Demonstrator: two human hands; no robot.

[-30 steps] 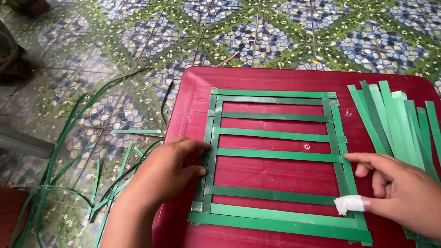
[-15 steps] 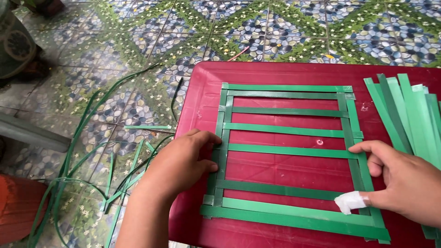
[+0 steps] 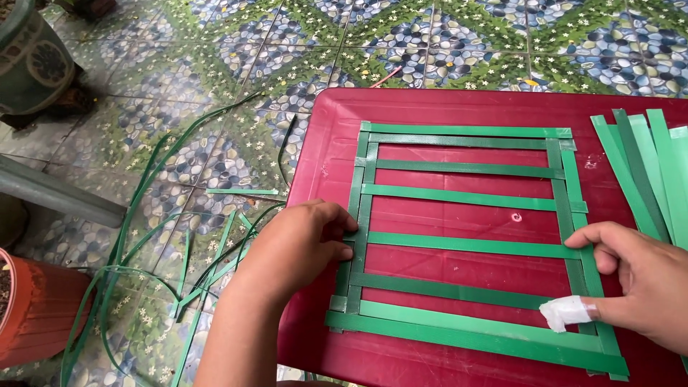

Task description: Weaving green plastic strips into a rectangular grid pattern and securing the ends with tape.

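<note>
A grid of woven green plastic strips (image 3: 466, 244) lies flat on a red table (image 3: 444, 107). My left hand (image 3: 301, 247) rests at the grid's left side, fingertips pinching the left end of a horizontal strip against the vertical strips. My right hand (image 3: 638, 279) presses on the grid's right vertical strips near the lower right corner. One of its fingers is wrapped in a white bandage (image 3: 566, 312). Neither hand lifts anything off the table.
A stack of loose green strips (image 3: 645, 172) lies at the table's right edge. More long green strips (image 3: 136, 272) trail over the patterned tile floor on the left. A dark pot (image 3: 32, 57) and an orange pot (image 3: 36, 308) stand at the left.
The view has shifted so the table sits further right. My left hand has slid slightly up along the left edge; my right hand stays on the right side.
</note>
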